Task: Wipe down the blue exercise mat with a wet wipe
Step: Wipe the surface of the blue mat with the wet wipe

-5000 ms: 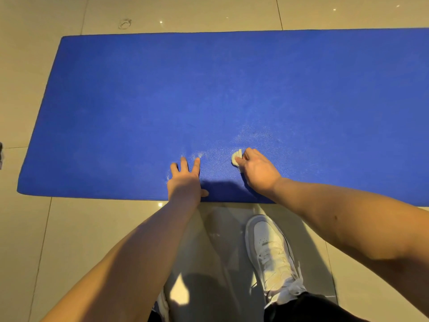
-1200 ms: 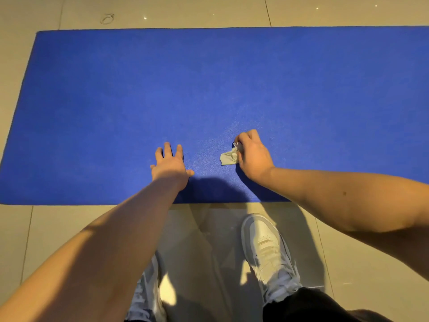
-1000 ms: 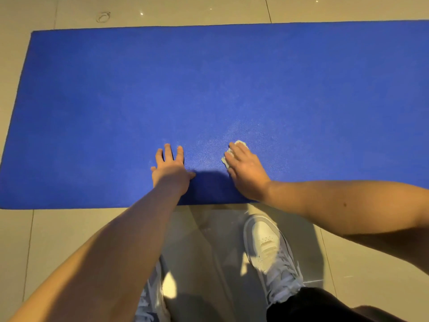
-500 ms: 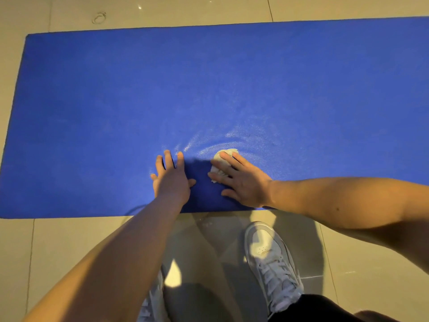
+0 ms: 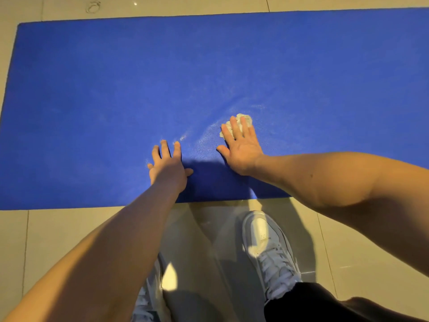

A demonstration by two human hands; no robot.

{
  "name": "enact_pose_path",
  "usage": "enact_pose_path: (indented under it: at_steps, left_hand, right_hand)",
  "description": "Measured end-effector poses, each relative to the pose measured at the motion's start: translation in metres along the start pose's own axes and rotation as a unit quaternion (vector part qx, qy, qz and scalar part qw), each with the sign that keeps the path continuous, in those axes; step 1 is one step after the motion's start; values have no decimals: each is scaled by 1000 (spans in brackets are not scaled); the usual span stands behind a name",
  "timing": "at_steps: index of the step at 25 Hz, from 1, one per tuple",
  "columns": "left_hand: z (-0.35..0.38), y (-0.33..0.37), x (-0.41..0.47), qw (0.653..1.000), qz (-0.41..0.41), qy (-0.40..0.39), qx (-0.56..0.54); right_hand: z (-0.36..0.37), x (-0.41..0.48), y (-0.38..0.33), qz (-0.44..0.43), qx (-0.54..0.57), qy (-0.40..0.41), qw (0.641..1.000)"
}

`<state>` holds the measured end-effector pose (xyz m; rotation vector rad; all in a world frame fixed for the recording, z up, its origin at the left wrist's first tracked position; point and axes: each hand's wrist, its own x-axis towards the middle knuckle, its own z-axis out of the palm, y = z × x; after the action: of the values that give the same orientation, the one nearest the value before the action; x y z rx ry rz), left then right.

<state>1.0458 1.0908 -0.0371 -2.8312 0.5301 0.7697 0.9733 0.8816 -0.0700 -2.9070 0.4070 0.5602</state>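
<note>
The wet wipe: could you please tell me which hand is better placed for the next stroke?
Right, most likely. The right hand presses the wet wipe under straight fingers; the left hand rests flat on the mat.

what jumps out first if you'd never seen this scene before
The big blue mat fills the upper half of the view, spread on pale floor tiles. Toward its near edge, the right hand presses a crumpled white wipe down, with a wet sheen beside it. The left hand rests flat to its left.
</note>
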Motion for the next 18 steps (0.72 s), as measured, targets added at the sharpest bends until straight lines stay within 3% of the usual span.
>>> enact_pose_path:
  at_steps: [4, 6, 9, 15, 18]
  left_hand:
    - [-9, -8, -2, 1000, 20, -12, -17]
    - [-16, -15, 0, 999, 34, -19, -3]
    - [-26, -17, 7, 999, 40, -18, 19]
    - [-43, 2, 39, 1000, 19, 11, 15]
    - [-44, -4, 49, 998, -31, -50, -31]
  right_hand:
    - [2, -8, -46, -237, -9, 58, 970]
    - [1, -4, -49, -297, -34, 75, 951]
    - [1, 6, -20, -235, -28, 31, 971]
    - [-22, 40, 44, 29, -47, -11, 998]
    - [-18, 43, 35, 53, 8, 4, 999]
